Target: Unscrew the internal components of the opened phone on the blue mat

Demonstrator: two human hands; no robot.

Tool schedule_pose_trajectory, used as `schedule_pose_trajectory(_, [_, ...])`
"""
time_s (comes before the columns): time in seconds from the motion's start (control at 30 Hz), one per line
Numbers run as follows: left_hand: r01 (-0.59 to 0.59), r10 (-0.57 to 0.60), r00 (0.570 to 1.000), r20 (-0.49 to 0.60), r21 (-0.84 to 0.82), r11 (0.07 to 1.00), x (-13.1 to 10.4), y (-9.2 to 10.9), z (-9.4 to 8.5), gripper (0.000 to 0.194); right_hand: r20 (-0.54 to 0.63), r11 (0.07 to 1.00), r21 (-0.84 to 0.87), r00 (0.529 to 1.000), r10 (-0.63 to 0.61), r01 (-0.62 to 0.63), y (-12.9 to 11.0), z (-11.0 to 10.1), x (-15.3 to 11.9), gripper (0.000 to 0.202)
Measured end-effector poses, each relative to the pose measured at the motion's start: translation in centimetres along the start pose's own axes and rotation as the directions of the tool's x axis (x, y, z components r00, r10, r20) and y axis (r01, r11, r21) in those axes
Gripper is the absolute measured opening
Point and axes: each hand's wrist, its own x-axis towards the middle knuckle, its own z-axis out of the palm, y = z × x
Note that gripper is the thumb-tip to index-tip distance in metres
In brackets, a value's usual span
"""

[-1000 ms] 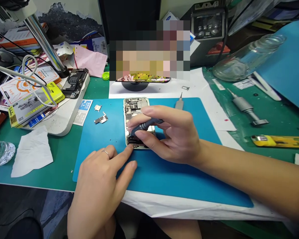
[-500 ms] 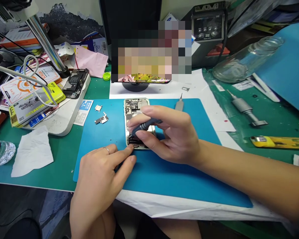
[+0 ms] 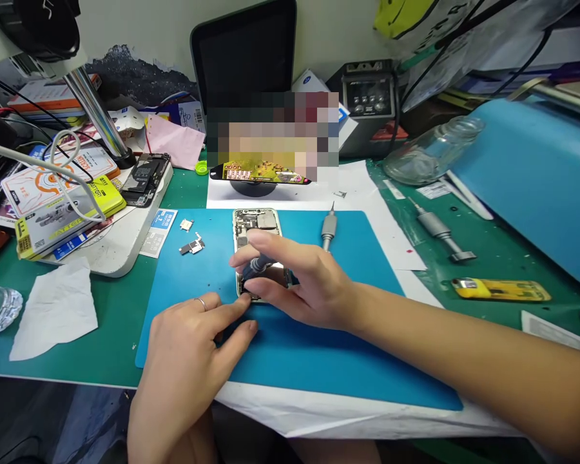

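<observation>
An opened smartphone (image 3: pixel 254 221) lies on the blue mat (image 3: pixel 319 351), its inner boards exposed. My right hand (image 3: pixel 314 280) covers much of its lower half. Its fingers pinch a slim dark grey tool (image 3: pixel 257 265) with a ridged grip, angled down at the phone's lower end. The tool's tip is hidden. My left hand (image 3: pixel 186 338), wearing a ring, rests on the mat with the index fingertip on the phone's bottom edge. The left thumb stands apart, and nothing is held there. Two small metal parts, a silver piece (image 3: pixel 186 224) and a bracket (image 3: pixel 192 245), lie left of the phone.
A grey screwdriver (image 3: pixel 328 229) lies behind my right hand, another grey screwdriver (image 3: pixel 435 225) further right. A yellow cutter knife (image 3: pixel 500 290), a glass jar (image 3: pixel 432 151) and white tweezers (image 3: pixel 471 196) are also right. Boxes (image 3: pixel 72 219) crowd the left; a propped screen (image 3: pixel 261 173) stands behind.
The camera view has shifted, so the whole scene sits lower and further left. The dark tool now stands more upright in my right hand. My left index finger stays at the phone's bottom edge.
</observation>
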Motion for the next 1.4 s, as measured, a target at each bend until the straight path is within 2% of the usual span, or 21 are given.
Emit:
schedule_pose_trajectory(0.1, [0.013,-0.013,1.000,0.001,-0.012,1.000,-0.07,-0.06,0.02,0.019,-0.001,1.000,-0.006,1.000,-0.020,0.020,-0.04,0.07,0.14,0.071])
schedule_pose_trajectory(0.33, [0.043,-0.043,0.999,0.015,-0.037,0.998,-0.09,-0.10,0.05,0.020,0.004,0.996,-0.080,1.000,0.030,-0.029,-0.26,0.17,0.16,0.066])
schedule_pose_trajectory(0.6, [0.044,-0.044,0.999,0.012,-0.035,0.998,0.00,0.02,0.03,0.022,-0.002,0.994,-0.107,1.000,-0.001,0.001,-0.42,-0.03,0.52,0.063])
schedule_pose_trajectory(1.4, [0.035,-0.035,0.999,0.004,-0.031,0.999,-0.11,-0.02,0.02,0.024,-0.003,0.993,-0.116,1.000,-0.002,0.002,-0.33,-0.21,0.57,0.057])
